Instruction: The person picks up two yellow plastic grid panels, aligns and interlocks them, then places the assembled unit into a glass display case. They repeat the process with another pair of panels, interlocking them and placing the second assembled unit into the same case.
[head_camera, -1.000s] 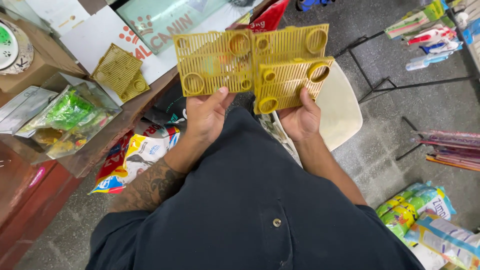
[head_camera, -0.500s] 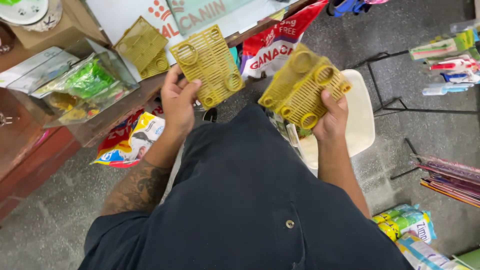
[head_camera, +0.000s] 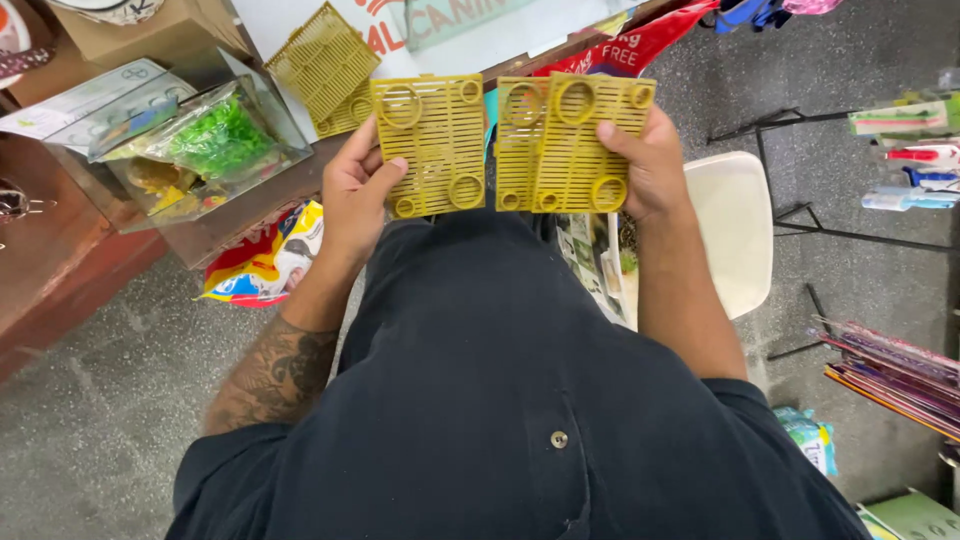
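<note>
Grey speckled floor, wooden counter at left, white chair at right. Left hand clamped on one yellow grid, right hand gripping overlapped yellow grids, all held above lap. Spare grid on counter, top edge cut off. Count in right stack unclear.

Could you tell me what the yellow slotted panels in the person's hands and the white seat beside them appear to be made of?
The yellow slotted panels, one in the left hand at and the rest in the right hand at, look like moulded plastic: uniform colour, thin even ribs, raised rings, slight sheen. The white seat seems smooth matte plastic, though painted wood cannot be excluded.
</note>
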